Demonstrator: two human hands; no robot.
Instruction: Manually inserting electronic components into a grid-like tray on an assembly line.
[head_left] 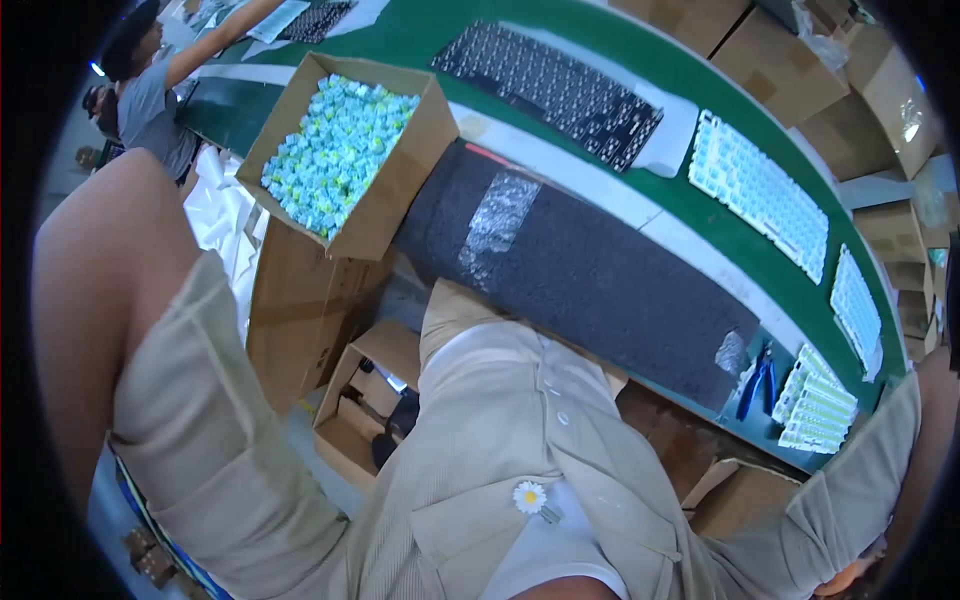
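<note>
Neither of my hands shows. My left arm [120, 270], sleeve pushed above the bare elbow, is raised along the left rim, its hand out of the picture. At the right rim only the sleeve [850, 480] and a strip of my right arm show. Before me lies a dark grey mat [590, 270] with shiny tape patches. At its left end stands an open cardboard box [385, 200], filled with small light-blue and yellow-green pieces [340, 150]. Blue-handled cutters [760, 385] lie by the mat's right end, beside pale green-and-white strips [815, 405].
Beyond the mat, a green conveyor belt [690, 215] carries a black keyboard plate [545, 90] and white keyboard-shaped panels [760, 195]. A person in grey [155, 105] reaches over the belt at far left. Cardboard boxes [780, 70] are stacked at far right; another [350, 440] stands below the bench.
</note>
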